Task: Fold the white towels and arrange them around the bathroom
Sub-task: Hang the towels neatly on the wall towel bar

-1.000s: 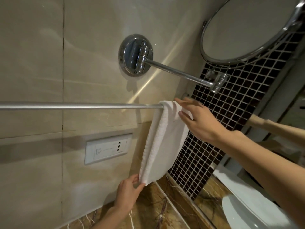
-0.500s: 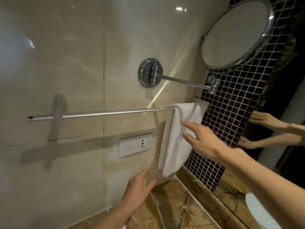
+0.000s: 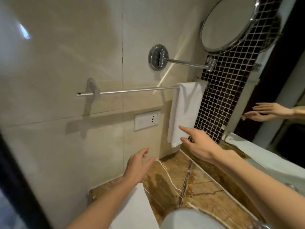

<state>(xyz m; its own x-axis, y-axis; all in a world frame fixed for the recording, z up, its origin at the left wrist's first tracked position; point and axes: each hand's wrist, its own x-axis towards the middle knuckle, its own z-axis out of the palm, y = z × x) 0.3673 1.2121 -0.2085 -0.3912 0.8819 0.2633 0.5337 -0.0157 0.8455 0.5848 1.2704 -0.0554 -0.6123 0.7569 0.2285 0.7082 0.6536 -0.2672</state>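
Towel: white towel, folded, draped over the right end of the towel rail, hanging straight down.
Right hand: right hand below the rail, fingers straight and spread, forefinger tip over the towel's lower part; cannot tell whether it touches.
Left hand: left hand lower, under the rail's middle, fingers loosely spread, holding nothing.
Worktop: brown marble worktop beneath the rail.

Both bare forearms reach forward from the lower edge of the view. The left hand is the lower one, fingers loosely spread, holding nothing. The right hand is higher and farther forward, its back turned up, index finger stretched out, other fingers relaxed, holding nothing
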